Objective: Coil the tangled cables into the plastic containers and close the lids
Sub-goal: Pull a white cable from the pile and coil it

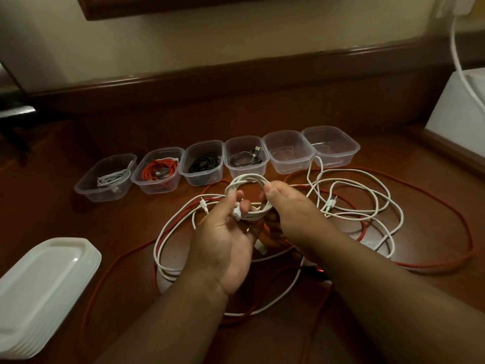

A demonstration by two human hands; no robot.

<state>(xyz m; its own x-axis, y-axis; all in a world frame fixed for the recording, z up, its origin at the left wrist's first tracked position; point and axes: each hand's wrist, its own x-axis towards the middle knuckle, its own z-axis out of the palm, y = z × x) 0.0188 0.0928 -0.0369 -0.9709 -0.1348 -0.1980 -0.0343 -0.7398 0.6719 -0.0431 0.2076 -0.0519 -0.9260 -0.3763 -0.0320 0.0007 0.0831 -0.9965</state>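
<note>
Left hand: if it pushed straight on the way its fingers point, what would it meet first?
Probably the clear plastic container holding a black cable, beyond the white cable coil that the left hand grips; depth is uncertain.

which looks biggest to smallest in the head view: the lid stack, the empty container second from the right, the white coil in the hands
1. lid stack, largest, though it lies nearest the camera, which inflates it.
2. and 3. empty container and white coil look about alike; the coil is held closer, gripped by the left hand and right hand, so unranked.
</note>
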